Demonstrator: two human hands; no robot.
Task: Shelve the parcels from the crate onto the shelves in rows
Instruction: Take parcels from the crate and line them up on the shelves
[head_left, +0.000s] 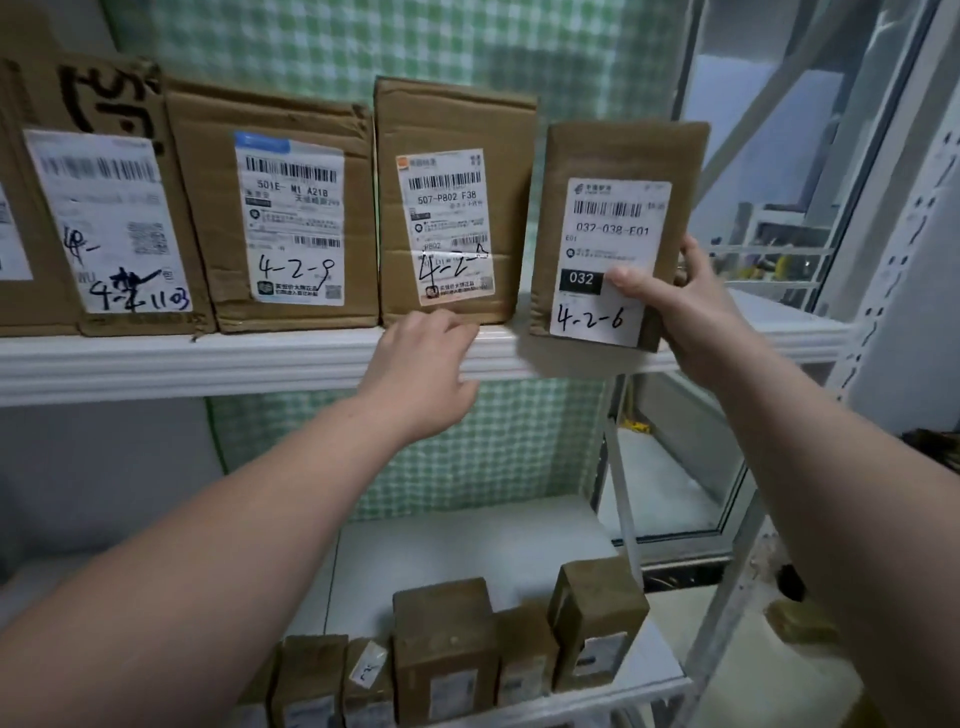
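While my right hand (691, 306) pinches the 4-2-6 parcel (613, 228) over the shelf (208, 358), left hand (421, 374) relaxed open, seating it likely comes next.

Lower-shelf parcels (447, 639): labels (452, 693) blurred beyond reading

Right hand (693, 306) grips parcel (618, 228) (thumb frontside); left hand (428, 366) relaxed.

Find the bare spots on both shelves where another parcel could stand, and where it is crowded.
Upper shelf: bare at the right end, between the 4-2-6 parcel gripped by the right hand and the perforated upright. Lower shelf: bare at the back, between the row of small parcels and the checked cloth. Crowded: upper shelf's left, boxes side by side.
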